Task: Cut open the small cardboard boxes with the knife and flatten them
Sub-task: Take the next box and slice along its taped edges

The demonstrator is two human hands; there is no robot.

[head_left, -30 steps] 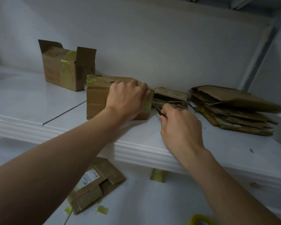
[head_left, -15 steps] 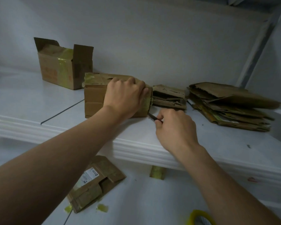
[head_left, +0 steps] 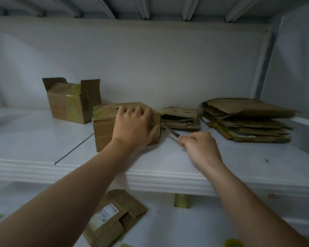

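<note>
Knife [head_left: 171,132] in my right hand [head_left: 200,147], fist curled round handle. Blade diagonal, tip up-left at right end of box [head_left: 103,132]. My left hand [head_left: 134,127] grips box top. Box brown, creased, yellowed tape, lengthwise left-right on shelf [head_left: 43,139].

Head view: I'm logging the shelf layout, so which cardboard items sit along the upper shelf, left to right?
Open-flapped box → taped box → small flattened pile → tall flattened stack.
</note>
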